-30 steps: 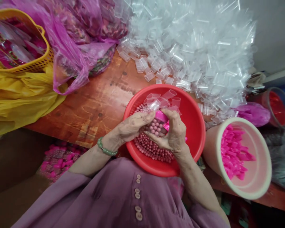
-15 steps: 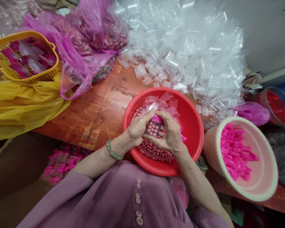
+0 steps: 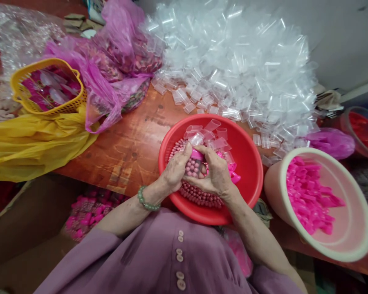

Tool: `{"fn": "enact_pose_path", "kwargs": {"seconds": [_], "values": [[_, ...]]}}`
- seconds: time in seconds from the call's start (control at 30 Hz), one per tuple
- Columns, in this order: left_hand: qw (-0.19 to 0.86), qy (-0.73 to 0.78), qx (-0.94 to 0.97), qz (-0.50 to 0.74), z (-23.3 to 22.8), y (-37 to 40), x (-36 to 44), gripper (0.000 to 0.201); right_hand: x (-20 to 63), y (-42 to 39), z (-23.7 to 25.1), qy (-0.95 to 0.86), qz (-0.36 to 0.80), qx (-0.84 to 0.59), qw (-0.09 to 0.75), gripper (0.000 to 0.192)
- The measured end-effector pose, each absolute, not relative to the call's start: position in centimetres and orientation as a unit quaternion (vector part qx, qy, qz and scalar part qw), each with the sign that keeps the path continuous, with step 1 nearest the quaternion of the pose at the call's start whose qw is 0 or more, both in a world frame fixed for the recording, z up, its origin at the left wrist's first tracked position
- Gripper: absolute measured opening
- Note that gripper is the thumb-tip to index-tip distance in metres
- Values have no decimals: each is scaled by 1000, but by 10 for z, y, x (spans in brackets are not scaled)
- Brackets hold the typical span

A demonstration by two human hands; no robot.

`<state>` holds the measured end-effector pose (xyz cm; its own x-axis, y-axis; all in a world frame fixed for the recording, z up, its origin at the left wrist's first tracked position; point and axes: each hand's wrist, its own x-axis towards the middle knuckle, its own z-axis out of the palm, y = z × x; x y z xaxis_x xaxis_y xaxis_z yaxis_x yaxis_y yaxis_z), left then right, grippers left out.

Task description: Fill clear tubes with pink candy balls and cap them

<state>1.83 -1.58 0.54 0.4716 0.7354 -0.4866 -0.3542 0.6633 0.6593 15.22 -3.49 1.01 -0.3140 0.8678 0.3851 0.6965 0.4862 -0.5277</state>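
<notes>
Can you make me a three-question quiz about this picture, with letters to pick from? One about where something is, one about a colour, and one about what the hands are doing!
1. Where is the pile of clear tubes?
A. behind the red bowl
B. inside the yellow basket
C. on the lap

2. What colour are the caps in the tub?
A. green
B. pink
C. white

3. What are the left hand and right hand doing?
A. resting flat
B. waving
C. gripping a bead-filled tube

Answers: 1 A, the pile lies past the bowl. 2 B, they are bright pink. 3 C, both hands close round one tube.
</notes>
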Motion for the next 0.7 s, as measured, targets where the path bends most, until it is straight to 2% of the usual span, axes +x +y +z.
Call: {"fn": "enact_pose_path", "kwargs": {"seconds": [0.33, 0.57, 0.63, 0.7], "values": [[819, 381, 273, 329, 4, -27, 7, 69, 154, -39, 4, -785, 265, -444, 341, 80], [778, 358, 360, 370, 3, -37, -24, 65, 155, -43, 11, -834, 258, -376, 312, 109], [741, 381, 410, 371, 10, -46, -48, 64, 161, -43, 15, -835, 271, -380, 293, 103], [694, 425, 457, 360, 20, -59, -77, 56, 173, -41, 19, -833, 261, -414, 260, 87]]}}
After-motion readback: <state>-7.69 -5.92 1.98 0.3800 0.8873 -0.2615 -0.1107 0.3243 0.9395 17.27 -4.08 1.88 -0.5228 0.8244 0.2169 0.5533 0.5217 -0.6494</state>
